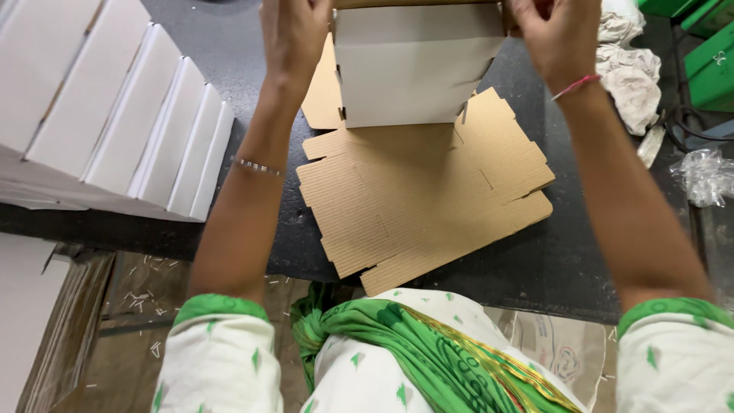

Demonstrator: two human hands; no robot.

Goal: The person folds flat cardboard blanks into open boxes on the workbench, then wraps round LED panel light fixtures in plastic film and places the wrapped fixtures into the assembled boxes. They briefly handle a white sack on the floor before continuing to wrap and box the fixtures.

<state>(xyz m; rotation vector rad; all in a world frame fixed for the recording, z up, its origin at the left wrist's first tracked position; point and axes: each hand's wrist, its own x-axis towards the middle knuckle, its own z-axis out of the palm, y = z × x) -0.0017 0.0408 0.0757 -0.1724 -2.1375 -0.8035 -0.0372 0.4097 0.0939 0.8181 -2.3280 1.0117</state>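
A white folded cardboard box is held up above the dark table at the top middle. My left hand grips its left side and my right hand grips its right side. Beneath the box lies a stack of flat brown corrugated box blanks, die-cut with flaps and slots, reaching toward the table's front edge. The top of the box is cut off by the frame.
A row of finished white boxes leans in a line at the left. Crumpled white paper and clear plastic wrap lie at the right, beside green crates. Flat cardboard sheets stand on the floor at lower left.
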